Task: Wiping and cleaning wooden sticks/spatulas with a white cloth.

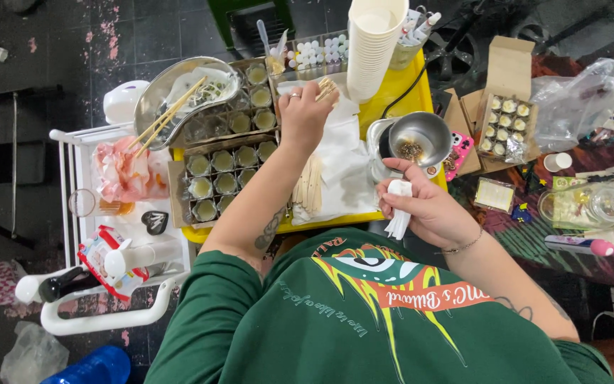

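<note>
Head view, looking straight down. Left hand [304,114] stretched forward over the yellow tray [401,85], fingers curled closed around a small bundle of wooden sticks [327,87] (only the stick ends visible past the knuckles, near the fingertips). Just beyond those fingers, a tall stack of white paper cups [372,43]. To the left of the fingers, cardboard boxes of small glass jars [225,171] filled with pale wax, and farther left a metal dish [179,92] with chopsticks inside. Below the wrist, more wooden sticks [310,186] lying flat on white paper [346,167].

Right hand [424,206] lower and closer to the body, fingers folded tight on a crumpled white tissue [398,210], with the tissue hanging out below the fist. Directly above these fingers, almost touching the thumb, a small metal pot [419,139] with dark bits at the bottom. To the right of the fingers, an open cardboard box of small candles [506,122] and a glass jar [598,203], well apart.
</note>
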